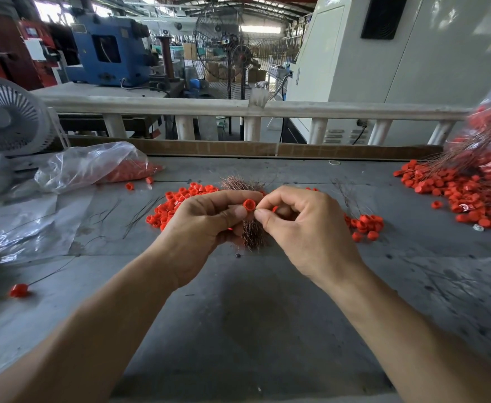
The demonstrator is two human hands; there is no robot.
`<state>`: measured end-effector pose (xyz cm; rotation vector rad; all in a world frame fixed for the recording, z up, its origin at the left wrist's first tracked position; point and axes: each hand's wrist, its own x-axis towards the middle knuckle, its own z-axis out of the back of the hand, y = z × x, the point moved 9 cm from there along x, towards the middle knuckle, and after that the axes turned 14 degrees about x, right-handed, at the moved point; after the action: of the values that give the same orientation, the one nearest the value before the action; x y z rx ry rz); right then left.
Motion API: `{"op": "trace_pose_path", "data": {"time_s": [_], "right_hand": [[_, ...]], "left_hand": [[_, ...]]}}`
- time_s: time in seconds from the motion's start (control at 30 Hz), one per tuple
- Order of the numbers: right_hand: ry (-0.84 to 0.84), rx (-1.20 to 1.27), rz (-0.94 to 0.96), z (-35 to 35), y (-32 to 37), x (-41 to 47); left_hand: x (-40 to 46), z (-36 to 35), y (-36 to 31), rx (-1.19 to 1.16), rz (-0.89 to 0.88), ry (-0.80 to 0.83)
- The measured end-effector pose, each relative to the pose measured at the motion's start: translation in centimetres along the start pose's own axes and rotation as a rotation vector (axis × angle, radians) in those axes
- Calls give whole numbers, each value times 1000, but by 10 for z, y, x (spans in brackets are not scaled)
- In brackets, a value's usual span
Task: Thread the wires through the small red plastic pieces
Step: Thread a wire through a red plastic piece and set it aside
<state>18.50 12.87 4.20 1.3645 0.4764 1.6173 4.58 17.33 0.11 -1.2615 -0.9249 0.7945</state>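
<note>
My left hand (206, 225) pinches a small red plastic cap (249, 204) between thumb and forefinger and also holds a bundle of thin copper-coloured wires (253, 231) that sticks out above and below the fist. My right hand (302, 225) is right beside the cap, thumb and forefinger pinched together at its rim; the wire between them is too thin to make out. Behind my left hand lies a pile of loose red caps (177, 205).
A heap of red caps with wires (471, 190) spills from a bag at the right. A small cluster of threaded caps (366, 225) lies beside my right hand. A clear bag of caps (93, 167) and a white fan (8, 117) stand at the left. One wired cap (19, 290) lies near left.
</note>
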Motion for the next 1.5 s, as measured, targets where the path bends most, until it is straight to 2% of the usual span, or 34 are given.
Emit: {"op": "trace_pose_path", "data": {"time_s": [0.57, 0.93, 1.5], "right_hand": [[-3, 54, -32, 2, -7, 1], [14, 219, -106, 1, -10, 0], [109, 457, -344, -22, -31, -5]], "left_hand": [[2, 1, 2, -32, -18, 24], [7, 7, 2, -60, -48, 4], [6, 7, -3, -118, -70, -6]]}}
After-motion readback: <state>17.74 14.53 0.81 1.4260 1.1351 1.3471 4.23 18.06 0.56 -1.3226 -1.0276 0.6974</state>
